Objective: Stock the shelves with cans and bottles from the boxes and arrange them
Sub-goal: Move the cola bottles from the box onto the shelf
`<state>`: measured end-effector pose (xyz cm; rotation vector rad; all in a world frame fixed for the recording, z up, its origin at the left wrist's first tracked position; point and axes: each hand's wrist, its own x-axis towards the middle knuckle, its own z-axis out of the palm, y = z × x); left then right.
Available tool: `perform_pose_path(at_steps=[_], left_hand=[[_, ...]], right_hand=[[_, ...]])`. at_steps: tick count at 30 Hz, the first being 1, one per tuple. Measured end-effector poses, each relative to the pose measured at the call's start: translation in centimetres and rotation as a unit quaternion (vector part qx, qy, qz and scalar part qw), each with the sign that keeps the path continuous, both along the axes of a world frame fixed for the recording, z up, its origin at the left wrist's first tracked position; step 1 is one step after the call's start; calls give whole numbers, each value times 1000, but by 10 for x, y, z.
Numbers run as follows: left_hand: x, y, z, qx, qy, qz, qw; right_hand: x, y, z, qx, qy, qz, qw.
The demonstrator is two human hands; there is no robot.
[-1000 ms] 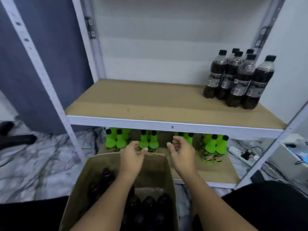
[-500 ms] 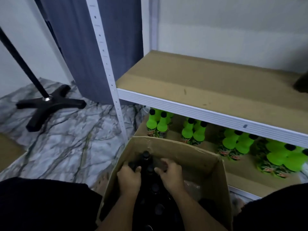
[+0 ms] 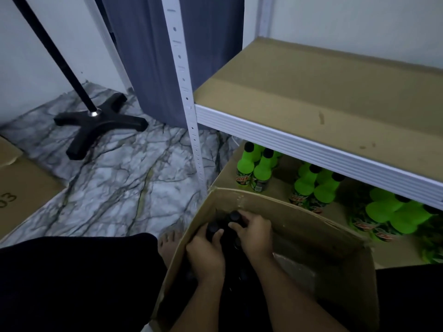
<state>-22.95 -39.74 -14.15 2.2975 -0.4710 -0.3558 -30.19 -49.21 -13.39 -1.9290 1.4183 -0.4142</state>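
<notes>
Dark bottles (image 3: 236, 218): in the open box (image 3: 299, 221) in front of me, packed toward its left side, black caps up; count not readable in the shadow
My left hand (image 3: 206, 256): inside the box, fingers curled round the neck of 1 dark bottle just under its cap
My right hand (image 3: 255, 232): inside the box beside the left, fingers curled over the cap of a 2nd dark bottle
Box: cardboard, flaps up, on the floor (image 3: 107, 183) against the lower shelf (image 3: 227, 171)
Green bottles (image 3: 254, 167): upright on the lower shelf, in clusters, black caps
Upper shelf (image 3: 311, 99): brown board, white front rail
Post (image 3: 189, 104): white, slotted, left of the shelves
Stand (image 3: 96, 121): black cross base, on the marble-pattern floor
Curtain (image 3: 153, 56): grey, behind the post
2nd box (image 3: 19, 183): far left edge
</notes>
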Motion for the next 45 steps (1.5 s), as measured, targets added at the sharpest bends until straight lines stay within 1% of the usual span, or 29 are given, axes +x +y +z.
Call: perform_pose_path(at_steps=[6,9,13,19,21,26,30,33,37,42,45], left_hand=[[-3,4,6,-18,-10,-8,1000],[-6,4,20,-29,-28,-16,999],[-8,1,49,-82,-67,-42,993],[-11,-7,105,-151,-92,-78,981],[-11,-10,124,-165,-117,-100,974],[-15,-17,178,-201,-158,-125,959],[-35,-26,231,-254,-181,-154,938],[-52,-35,270,-288,-185,-182,922],[-75,-46,319,-322,-194,-225,899],[-115,-70,374,-347,-166,-273,882],[-140,-84,399,-358,-149,-306,869]], right_hand=[[-2,5,0,-30,4,2,1000],[-6,9,11,-50,-44,-16,998],[-18,6,42,-81,-99,-36,991],[-44,4,93,-137,-143,-35,980],[-51,4,111,-159,-151,-27,975],[-68,-1,175,-223,-134,-45,964],[-91,-5,237,-269,-125,-62,953],[-114,-12,276,-273,-140,-85,948],[-147,-18,324,-286,-132,-114,942],[-201,-13,392,-333,-137,-120,925],[-229,-16,418,-347,-142,-130,918]])
